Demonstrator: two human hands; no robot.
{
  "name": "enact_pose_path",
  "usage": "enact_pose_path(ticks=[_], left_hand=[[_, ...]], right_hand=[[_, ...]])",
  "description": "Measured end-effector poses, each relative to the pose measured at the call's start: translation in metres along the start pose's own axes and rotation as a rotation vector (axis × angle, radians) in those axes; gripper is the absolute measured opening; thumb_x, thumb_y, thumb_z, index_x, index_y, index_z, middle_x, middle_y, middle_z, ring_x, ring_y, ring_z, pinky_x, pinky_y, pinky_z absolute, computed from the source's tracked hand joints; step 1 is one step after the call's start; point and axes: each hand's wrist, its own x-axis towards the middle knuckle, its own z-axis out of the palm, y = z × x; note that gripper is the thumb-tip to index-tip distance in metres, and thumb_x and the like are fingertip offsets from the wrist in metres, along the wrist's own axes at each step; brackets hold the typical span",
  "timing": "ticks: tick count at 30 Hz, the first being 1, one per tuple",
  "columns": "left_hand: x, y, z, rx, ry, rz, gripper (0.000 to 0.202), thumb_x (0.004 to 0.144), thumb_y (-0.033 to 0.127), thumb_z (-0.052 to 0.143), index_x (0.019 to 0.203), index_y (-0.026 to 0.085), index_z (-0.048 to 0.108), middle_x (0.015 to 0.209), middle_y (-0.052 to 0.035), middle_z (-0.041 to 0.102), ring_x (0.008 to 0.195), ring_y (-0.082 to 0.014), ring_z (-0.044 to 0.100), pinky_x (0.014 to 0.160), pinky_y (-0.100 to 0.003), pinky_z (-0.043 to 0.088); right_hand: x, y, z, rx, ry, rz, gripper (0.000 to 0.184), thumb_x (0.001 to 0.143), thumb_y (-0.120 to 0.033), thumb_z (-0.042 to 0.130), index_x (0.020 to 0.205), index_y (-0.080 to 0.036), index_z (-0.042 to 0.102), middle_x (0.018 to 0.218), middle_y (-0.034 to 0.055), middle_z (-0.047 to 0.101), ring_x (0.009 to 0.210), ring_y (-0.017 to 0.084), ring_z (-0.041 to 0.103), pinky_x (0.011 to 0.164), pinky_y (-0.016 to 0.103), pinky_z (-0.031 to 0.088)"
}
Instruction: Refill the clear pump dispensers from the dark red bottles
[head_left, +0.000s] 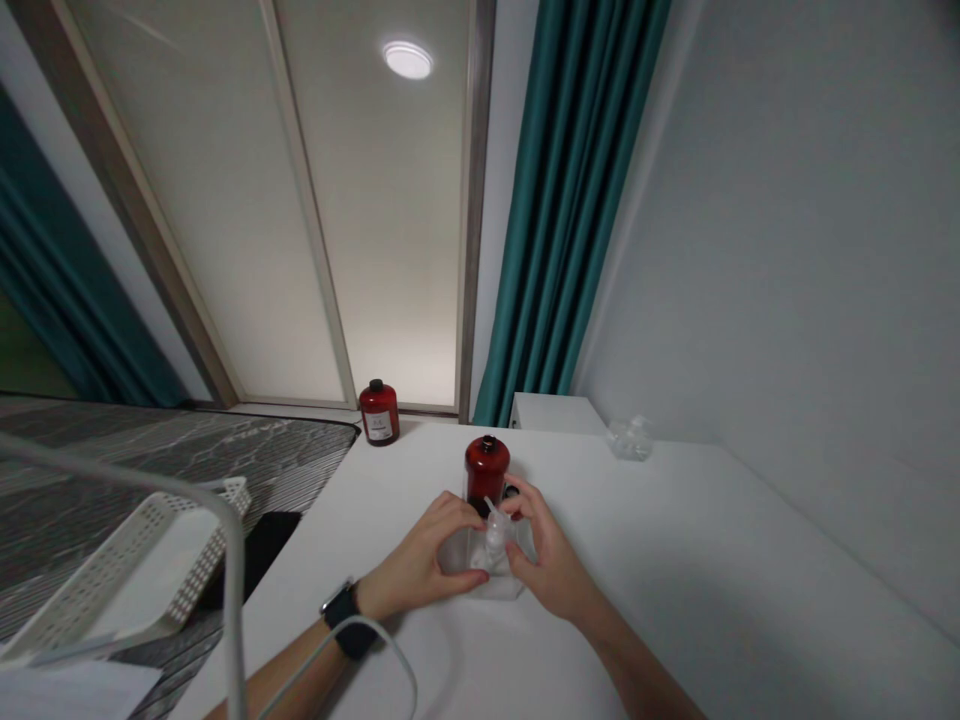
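My left hand [424, 560] and my right hand [544, 550] close from both sides on a clear plastic packet [491, 565] on the white table [675, 540]. A translucent pump head [495, 530] shows inside or on it, partly hidden by my fingers. Directly behind the packet stands a dark red bottle with a black cap [487, 470], and its lower part is hidden. A black watch [345, 620] circles my left wrist.
A second red bottle [379, 412] stands at the table's far edge. A clear plastic item [630, 438] lies at the far right by the wall. A white perforated basket [127, 570] and a white metal rail [229, 570] are at the left, over a grey patterned mat.
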Motion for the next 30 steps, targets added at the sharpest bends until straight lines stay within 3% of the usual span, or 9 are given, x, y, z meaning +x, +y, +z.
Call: enact_pose_path(ticks=[5,15,30], left_hand=[[0.0005,0.0006,-0.0002,0.012,-0.004,-0.004,0.034,0.081,0.029,0.075,0.11,0.021,0.059,0.106,-0.0059,0.064,0.101,-0.025,0.054,0.093,-0.04,0.045],[0.0003,-0.0006,0.0002,0.025,0.006,0.037,0.033,0.083,0.032,0.073,0.11,0.021,0.058,0.106,-0.0064,0.065,0.101,-0.0254,0.055,0.092,-0.041,0.046],[-0.0002,-0.0017,0.0001,0.027,-0.006,0.007,0.034,0.083,0.033,0.072,0.112,0.021,0.059,0.107,-0.0071,0.064,0.101,-0.0255,0.054,0.092,-0.041,0.047]], right_hand=[[-0.0002,0.0049,-0.0005,0.02,0.047,-0.005,0.066,0.083,-0.018,0.056,0.145,-0.023,0.034,0.103,0.0048,0.061,0.1,0.022,0.058,0.1,0.042,0.041],[0.0001,0.0018,-0.0011,0.039,-0.053,0.045,0.077,0.074,-0.007,0.051,0.146,-0.028,0.033,0.108,0.0036,0.057,0.108,0.021,0.055,0.106,0.044,0.037],[-0.0002,0.0036,-0.0019,0.055,-0.057,0.034,0.072,0.08,-0.011,0.056,0.147,-0.026,0.034,0.109,0.0038,0.058,0.11,0.022,0.056,0.109,0.043,0.034]])
